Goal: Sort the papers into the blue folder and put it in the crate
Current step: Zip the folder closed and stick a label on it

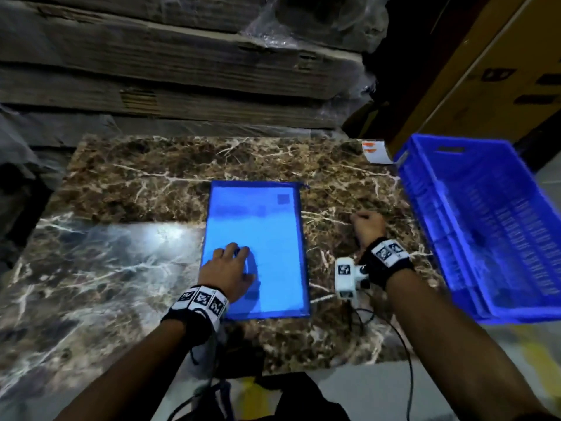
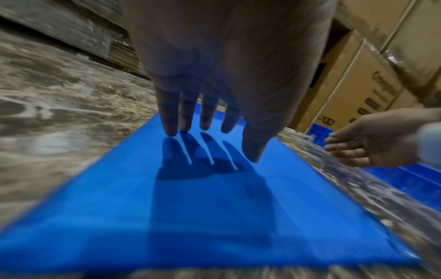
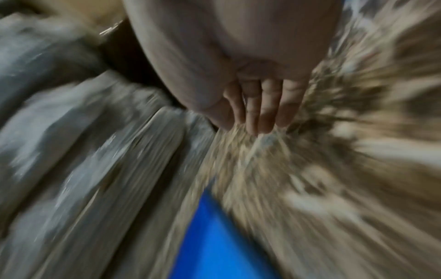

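Folder [image 1: 258, 238] flat on the marble table [image 1: 127, 183], papers seemingly inside, pinned under my left hand.

My left hand [image 1: 226, 270] lies spread on the folder's near half, fingers straight and pressing, gripping nothing. My right hand [image 1: 367, 224] is beside the folder's right edge, off it, over the table; its fingers look loosely extended and empty, though that view is blurred. Beyond my right hand, further right, the blue crate [image 1: 425, 183] stands open. I judge sorting is finished and the lift comes next: my right hand must catch the folder's right edge, then carry it rightward and lower it into the crate.
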`<state>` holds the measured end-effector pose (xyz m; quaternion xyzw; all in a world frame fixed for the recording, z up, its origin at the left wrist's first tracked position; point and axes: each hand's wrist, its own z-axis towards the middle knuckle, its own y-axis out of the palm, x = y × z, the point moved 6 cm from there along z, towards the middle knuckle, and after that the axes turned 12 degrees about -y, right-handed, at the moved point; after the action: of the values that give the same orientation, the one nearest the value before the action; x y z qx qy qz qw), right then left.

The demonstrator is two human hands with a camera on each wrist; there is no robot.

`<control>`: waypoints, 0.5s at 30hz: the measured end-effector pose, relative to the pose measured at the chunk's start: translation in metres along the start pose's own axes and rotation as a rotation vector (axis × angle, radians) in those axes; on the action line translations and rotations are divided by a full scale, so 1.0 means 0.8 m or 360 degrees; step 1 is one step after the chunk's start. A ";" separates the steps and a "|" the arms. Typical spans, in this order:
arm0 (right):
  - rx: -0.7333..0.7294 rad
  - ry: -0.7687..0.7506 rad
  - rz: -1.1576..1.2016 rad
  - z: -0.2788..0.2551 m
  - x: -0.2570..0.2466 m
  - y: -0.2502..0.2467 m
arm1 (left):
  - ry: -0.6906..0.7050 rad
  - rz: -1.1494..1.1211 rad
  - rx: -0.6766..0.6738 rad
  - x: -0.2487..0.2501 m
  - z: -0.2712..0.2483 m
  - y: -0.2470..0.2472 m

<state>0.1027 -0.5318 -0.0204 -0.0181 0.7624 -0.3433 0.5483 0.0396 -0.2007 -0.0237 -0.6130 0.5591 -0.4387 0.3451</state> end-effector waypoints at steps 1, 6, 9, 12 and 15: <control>0.0028 -0.0027 -0.0048 0.025 -0.005 -0.010 | -0.0051 -0.0007 0.0007 0.008 0.006 -0.001; 0.0073 -0.0208 -0.0326 0.140 -0.041 -0.037 | -0.0343 -0.0034 -0.0016 0.032 0.035 0.002; -0.0017 -0.0270 -0.0524 0.197 -0.042 -0.039 | -0.0457 -0.0027 -0.0060 0.037 0.039 0.008; -0.0164 -0.0381 -0.0890 0.230 -0.029 -0.038 | -0.0495 -0.0002 -0.0076 0.038 0.043 0.011; -0.0336 -0.0454 -0.1247 0.253 -0.024 -0.035 | -0.0546 -0.0009 -0.0054 0.035 0.047 0.013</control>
<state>0.2722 -0.6475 -0.0227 -0.4095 0.6454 -0.4398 0.4715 0.0700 -0.2323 -0.0433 -0.6863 0.4976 -0.3192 0.4237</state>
